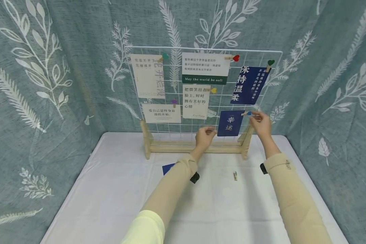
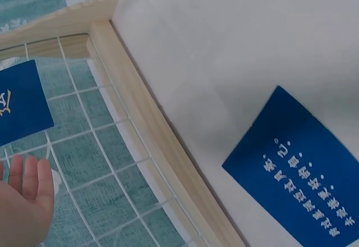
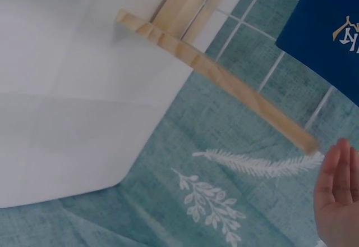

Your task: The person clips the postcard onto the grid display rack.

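Observation:
A small dark blue card (image 1: pixel 230 123) with pale characters hangs at the lower right of the white wire grid (image 1: pixel 201 127). At its upper right edge sits a wooden clothespin with a blue heart (image 1: pixel 248 113), which my right hand (image 1: pixel 261 125) pinches. My left hand (image 1: pixel 205 138) is just left of the card's lower corner, fingers extended toward it. In the left wrist view, a gap shows between those fingers (image 2: pixel 30 179) and the blue card (image 2: pixel 22 102). The clothespin is out of sight in the right wrist view, where the card (image 3: pixel 328 39) appears above the right fingers.
Several other cards are clipped higher on the grid, including a blue one (image 1: pixel 250 85) and a white-and-green one (image 1: pixel 205 67). A wooden stand (image 1: pixel 198 149) supports the grid. On the white table lie another blue card (image 2: pixel 303 174), partly behind my left sleeve, and a loose clothespin (image 1: pixel 235 176).

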`<state>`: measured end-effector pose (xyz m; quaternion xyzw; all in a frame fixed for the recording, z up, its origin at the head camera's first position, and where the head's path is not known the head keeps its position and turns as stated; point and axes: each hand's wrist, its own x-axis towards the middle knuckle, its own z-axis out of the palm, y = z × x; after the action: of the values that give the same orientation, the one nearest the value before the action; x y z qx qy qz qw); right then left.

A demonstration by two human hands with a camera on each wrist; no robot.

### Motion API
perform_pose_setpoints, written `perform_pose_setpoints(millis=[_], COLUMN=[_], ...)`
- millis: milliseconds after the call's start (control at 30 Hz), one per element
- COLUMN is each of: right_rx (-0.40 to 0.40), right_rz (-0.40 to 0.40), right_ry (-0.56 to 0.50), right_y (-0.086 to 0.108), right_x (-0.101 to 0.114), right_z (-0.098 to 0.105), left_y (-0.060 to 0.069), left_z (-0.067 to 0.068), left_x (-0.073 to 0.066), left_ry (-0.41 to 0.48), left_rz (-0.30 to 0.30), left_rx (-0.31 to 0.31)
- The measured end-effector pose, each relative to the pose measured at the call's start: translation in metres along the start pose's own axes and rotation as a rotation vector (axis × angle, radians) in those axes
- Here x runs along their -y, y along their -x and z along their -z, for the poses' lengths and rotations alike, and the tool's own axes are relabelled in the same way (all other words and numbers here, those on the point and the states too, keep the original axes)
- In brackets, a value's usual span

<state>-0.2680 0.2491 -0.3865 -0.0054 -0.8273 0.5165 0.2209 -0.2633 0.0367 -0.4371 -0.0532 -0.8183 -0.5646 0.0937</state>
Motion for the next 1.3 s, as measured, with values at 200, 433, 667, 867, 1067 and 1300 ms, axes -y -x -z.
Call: perform_pose_setpoints(millis=[200,433,667,867,1067,1300], right_rx=[-0.026,-0.013,-0.033,-0.054,-0.054,-0.037], right_rz=[-0.003,-0.006,-0.027,-0.041,-0.069,-0.110], right_ry=[-0.011,0.016,0.086,0.121,0.193,0.212], right_y=[0.000,-0.001,0.003,0.007,0.013,0.023], right_x=[0.001,0.009,0.010,0.008,0.005,-0.004], right_z=[0.007,0.012,0.020,0.024,0.025,0.020], left_y=[0.000,-0.002,0.002,0.000,-0.012,0.003], left_z=[0.009,0.026,0.044,0.059,0.067,0.077], left_x=[0.001,0.003,0.003,0.008,0.042,0.041], left_ry=[-0.025,-0.068,-0.113,-0.146,-0.151,-0.208], left_rz=[-0.038,-0.032,-0.039,-0.043,-0.080,0.013], left_rx=[0.010,0.018,0.044,0.084,0.202,0.246])
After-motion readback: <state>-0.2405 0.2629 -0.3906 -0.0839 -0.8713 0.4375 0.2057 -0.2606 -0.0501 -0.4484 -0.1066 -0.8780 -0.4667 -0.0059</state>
